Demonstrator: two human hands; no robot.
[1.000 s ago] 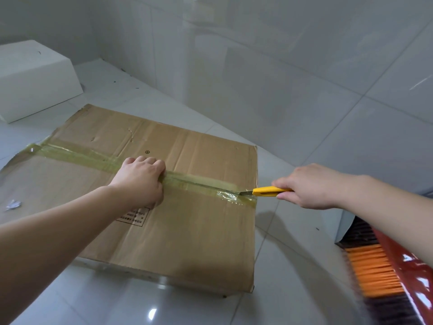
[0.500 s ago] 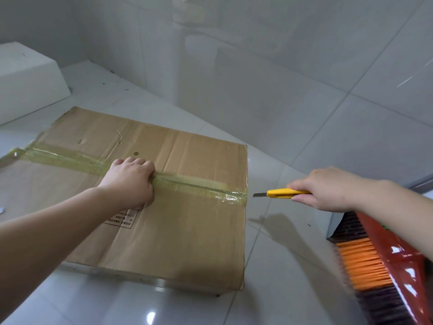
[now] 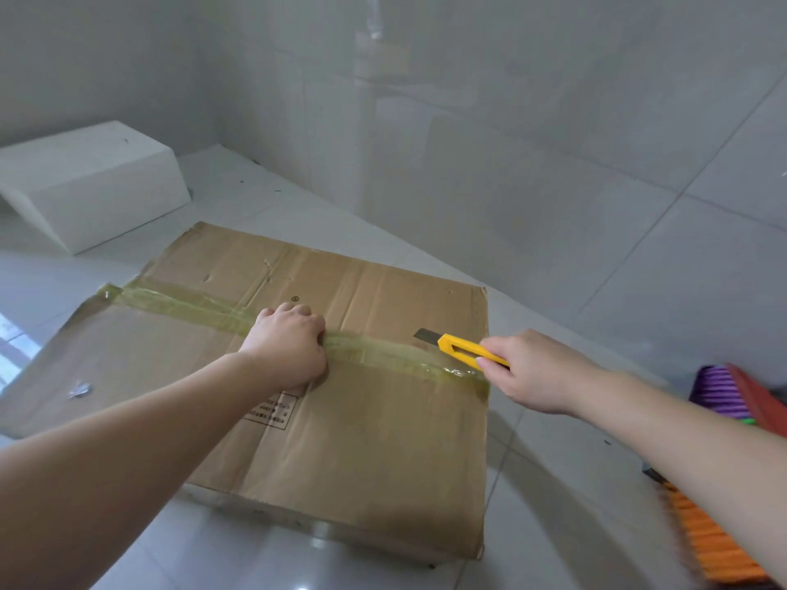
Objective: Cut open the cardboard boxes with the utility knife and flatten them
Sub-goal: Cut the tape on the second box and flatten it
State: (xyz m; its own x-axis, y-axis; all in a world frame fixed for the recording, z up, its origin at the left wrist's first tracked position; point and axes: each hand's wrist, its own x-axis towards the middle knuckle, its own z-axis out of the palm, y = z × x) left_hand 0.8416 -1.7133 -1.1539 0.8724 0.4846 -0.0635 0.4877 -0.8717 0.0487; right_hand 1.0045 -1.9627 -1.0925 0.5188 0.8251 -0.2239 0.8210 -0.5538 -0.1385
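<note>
Cardboard box (image 3: 340, 419) flat on the tiled floor (image 3: 553, 483), taped seam (image 3: 383, 355) running left to right across its top. My left hand (image 3: 286, 347) sits fisted on the tape at mid-seam, knuckles up, fingers curled under and pressing down; whether they hook anything I cannot tell. My right hand (image 3: 528, 370) grips the rear of the yellow utility knife (image 3: 462, 349), fingers and thumb wrapped round the handle. Knife lies above the box's right end, just over the tape. Long axis slants from my hand up-left; blade extended, tip pointing toward my left fist, well apart from it. White box (image 3: 93, 183) far left by wall. Broom bristles (image 3: 715, 547) at right edge.
</note>
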